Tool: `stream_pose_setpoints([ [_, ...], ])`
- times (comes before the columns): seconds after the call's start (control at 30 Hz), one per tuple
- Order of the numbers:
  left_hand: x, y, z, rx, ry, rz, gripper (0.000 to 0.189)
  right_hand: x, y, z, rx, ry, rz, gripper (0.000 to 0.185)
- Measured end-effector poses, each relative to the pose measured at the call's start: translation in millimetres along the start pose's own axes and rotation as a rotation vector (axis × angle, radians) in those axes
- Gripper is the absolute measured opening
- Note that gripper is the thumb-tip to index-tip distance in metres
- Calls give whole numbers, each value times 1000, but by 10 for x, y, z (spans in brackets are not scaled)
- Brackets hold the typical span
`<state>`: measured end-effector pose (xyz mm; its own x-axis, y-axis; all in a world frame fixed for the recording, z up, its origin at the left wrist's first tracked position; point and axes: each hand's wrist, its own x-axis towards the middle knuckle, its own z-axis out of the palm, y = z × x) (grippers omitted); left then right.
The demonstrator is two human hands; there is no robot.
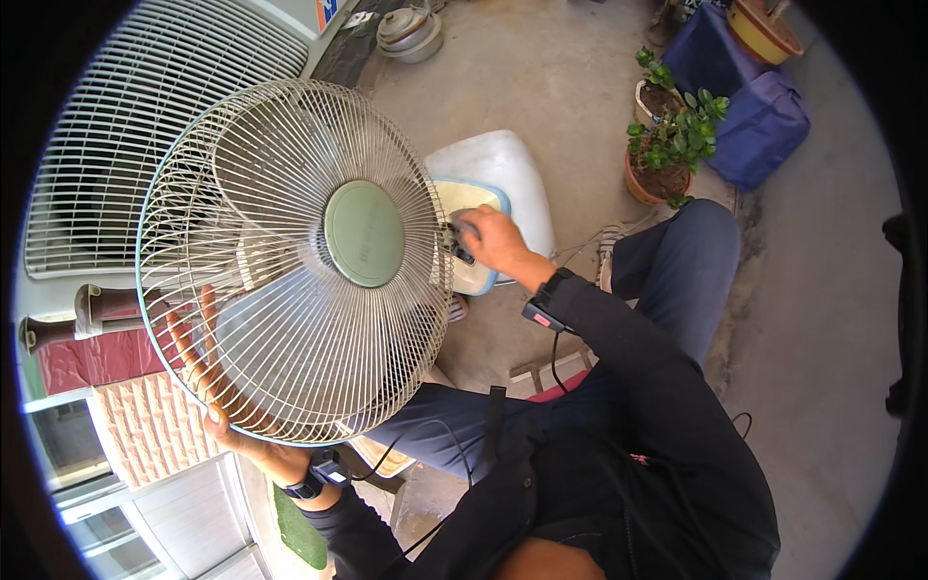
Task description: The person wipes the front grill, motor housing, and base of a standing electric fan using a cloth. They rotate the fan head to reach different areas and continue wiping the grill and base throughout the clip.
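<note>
An electric fan with a round wire guard (pixel 290 341) fills the left half of the view, its pale green hub cap (pixel 364 233) facing up towards me. See-through blades (pixel 268 326) show behind the wires. My left hand (pixel 243 428) grips the guard's lower left rim, thumb outside and fingers spread behind the wires. Beside the guard's right edge, my right hand (pixel 496 239) is over the cream, blue-edged fan base (pixel 475 279). Its curled fingers are around a small dark grey item (pixel 464 220), too blurred to name. The guard hides the fan's neck and part of the base.
Under the base is a white rounded surface (pixel 533 196). Potted plants (pixel 663 163) and a dark blue covered bundle (pixel 761 123) stand at upper right. A large louvred grille (pixel 167 87) is behind the fan. Stacked pots (pixel 409 32) sit at the top. A cable (pixel 580 246) crosses the floor.
</note>
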<state>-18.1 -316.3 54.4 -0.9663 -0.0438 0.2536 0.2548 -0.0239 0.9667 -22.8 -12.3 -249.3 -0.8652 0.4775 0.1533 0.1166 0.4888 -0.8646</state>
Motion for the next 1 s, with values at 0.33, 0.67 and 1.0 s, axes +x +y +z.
stream_pose_setpoints([
  [0.33,-40,45,168,-15,-44,-13,86,-463,-135,221,-410,-267,-281,16],
  [0.67,30,62,-11,-238,-82,-109,76,103,-185,59,952,255,187,34],
  [1.0,10,118,152,-170,-229,-56,80,-532,-1517,-227,636,200,-556,30],
])
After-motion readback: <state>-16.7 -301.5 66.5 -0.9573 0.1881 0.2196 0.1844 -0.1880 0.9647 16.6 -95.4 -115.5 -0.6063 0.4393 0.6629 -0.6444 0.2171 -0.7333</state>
